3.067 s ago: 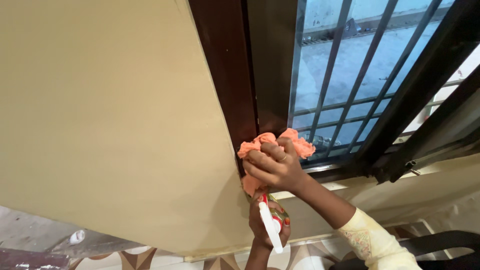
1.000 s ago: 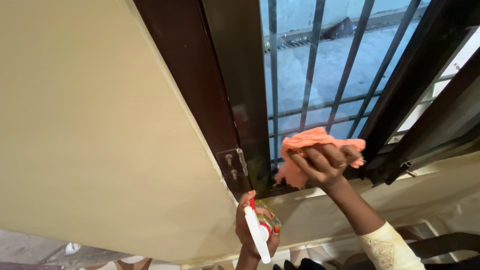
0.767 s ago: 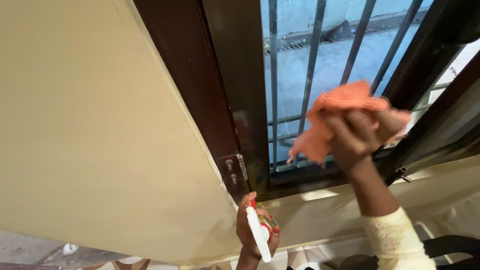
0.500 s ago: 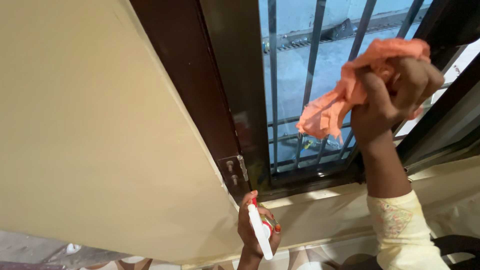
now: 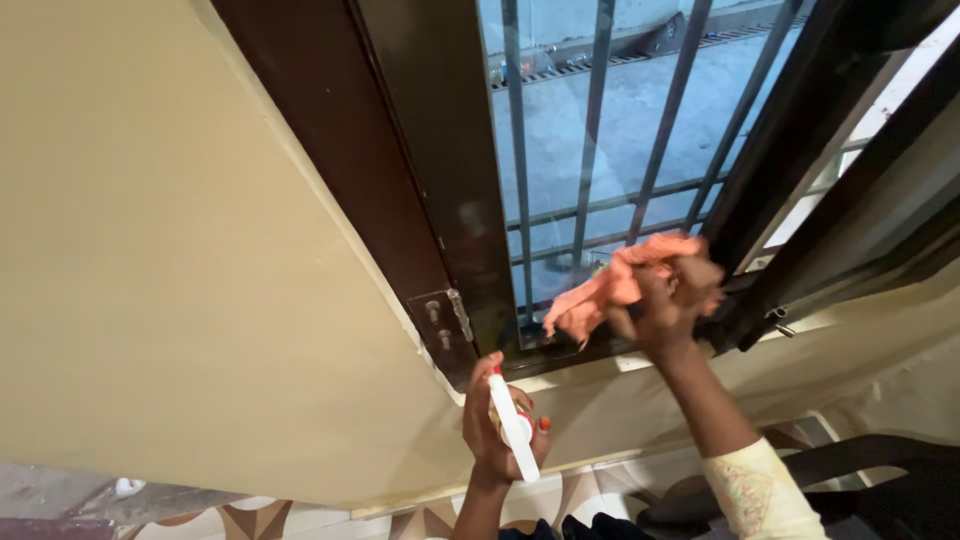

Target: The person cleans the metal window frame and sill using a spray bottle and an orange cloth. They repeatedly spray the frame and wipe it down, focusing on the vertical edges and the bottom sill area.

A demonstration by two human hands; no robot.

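orange cloth (image 5: 612,288), dark brown window frame (image 5: 400,170), beige wall (image 5: 170,260)

Cloth (image 5: 610,290) against glass pane (image 5: 560,150) low, bars (image 5: 590,130) behind pane, hinge (image 5: 438,325) left, spray bottle (image 5: 512,425) below

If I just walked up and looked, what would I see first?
Probably the bright orange cloth, bunched in the right hand and pressed against the bottom of the window glass, in front of the dark bars. Just below, by the beige wall, the left hand grips a white spray bottle.
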